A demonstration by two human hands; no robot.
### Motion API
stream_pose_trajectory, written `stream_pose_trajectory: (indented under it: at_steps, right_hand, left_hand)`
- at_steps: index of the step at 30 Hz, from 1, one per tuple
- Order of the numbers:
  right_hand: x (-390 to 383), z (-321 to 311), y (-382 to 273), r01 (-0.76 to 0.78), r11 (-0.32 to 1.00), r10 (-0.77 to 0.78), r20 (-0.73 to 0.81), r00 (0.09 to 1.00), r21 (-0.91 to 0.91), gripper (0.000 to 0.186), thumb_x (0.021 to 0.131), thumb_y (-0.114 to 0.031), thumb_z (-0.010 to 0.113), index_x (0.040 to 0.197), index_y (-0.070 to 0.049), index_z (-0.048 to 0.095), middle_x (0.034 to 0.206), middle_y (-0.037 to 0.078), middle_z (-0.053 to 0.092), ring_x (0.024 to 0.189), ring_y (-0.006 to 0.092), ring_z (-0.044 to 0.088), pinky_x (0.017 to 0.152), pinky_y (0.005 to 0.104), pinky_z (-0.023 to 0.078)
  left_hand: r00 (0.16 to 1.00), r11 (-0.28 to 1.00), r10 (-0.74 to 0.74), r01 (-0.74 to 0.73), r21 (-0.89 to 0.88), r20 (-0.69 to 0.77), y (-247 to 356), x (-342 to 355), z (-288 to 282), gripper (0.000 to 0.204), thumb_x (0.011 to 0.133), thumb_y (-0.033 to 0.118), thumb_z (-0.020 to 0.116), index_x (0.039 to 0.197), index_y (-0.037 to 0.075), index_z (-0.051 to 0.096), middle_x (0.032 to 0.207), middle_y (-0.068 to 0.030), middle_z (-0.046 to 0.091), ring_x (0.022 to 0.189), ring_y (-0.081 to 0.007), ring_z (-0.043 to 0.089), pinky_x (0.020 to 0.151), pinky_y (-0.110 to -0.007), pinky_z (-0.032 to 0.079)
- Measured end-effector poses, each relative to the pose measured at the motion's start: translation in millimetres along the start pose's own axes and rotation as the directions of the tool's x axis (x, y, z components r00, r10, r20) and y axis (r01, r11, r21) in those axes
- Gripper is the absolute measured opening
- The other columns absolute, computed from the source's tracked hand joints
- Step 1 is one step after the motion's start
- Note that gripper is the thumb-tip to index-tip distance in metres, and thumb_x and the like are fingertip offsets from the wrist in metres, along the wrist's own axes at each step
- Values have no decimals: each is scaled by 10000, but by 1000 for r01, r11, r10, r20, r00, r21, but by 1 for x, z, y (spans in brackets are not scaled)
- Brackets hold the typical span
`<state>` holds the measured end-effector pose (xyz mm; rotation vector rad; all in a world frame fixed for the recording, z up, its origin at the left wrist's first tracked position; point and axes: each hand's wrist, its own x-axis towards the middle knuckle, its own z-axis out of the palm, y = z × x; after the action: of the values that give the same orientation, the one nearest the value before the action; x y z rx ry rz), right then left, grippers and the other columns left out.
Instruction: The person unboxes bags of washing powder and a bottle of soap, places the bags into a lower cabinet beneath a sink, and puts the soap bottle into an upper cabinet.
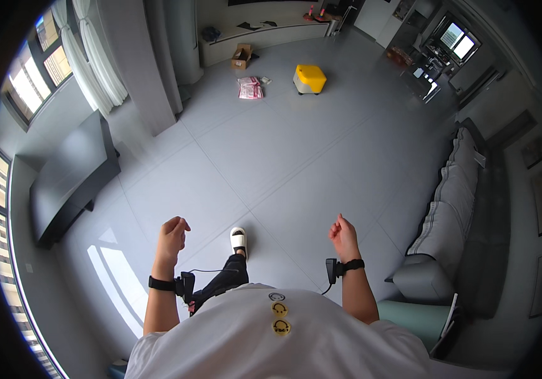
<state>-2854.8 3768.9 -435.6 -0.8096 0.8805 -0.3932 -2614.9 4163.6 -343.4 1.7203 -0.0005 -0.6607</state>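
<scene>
My left hand (172, 238) hangs in the air over the floor, its fingers loosely curled, and I see nothing in it. On the other side my right hand (345, 239) is also curled closed, index finger bent forward, with no object showing. Neither hand touches anything. Each wrist wears a black strap with a small black device: the left device (186, 287) and the right device (331, 270) trail thin cables. Between the hands, one foot in a white slipper (238, 241) is stepped forward on the tiles.
Grey tiled floor (252, 158) spreads ahead. A low dark cabinet (78, 177) stands left and a grey sofa (451, 208) right. Farther off are a yellow-and-white wheeled box (310, 79), pink-and-white packages (250, 88) and an open cardboard box (241, 58). A ledge (271, 31) runs behind.
</scene>
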Motion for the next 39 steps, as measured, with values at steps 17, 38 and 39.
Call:
stream_pose_trajectory:
  at_steps: [17,38,39]
  right_hand:
    - [493,134,-153,-112,943,220,-331,918,314,265,920,-250,569,703,-127,480,605,8,482,565,144,457,521,266,390]
    - [1179,615,-356,-251,921,318,205,926,-297,213,921,-216,571,763,-91,504,699,14,495,623,126,485,591,257,414]
    - [1199,627,-363,-262,898,349,212,913,-353,201,923,-210,565,771,-91,508,697,16,498,624,128,485,588,264,418]
  left_hand:
    - [935,986,147,-166,34,322,292,594,193,181,884,117,474,773,13,573,550,41,392,507,-55,359,468,-227,311]
    - [919,895,-157,-23,-445,-362,421,1252,125,165,890,133,483,786,34,565,554,32,394,466,-75,350,483,-234,332]
    - [931,909,-110,-47,-414,-348,429,1287,127,170,903,143,488,802,33,569,572,31,411,477,-77,364,488,-234,342]
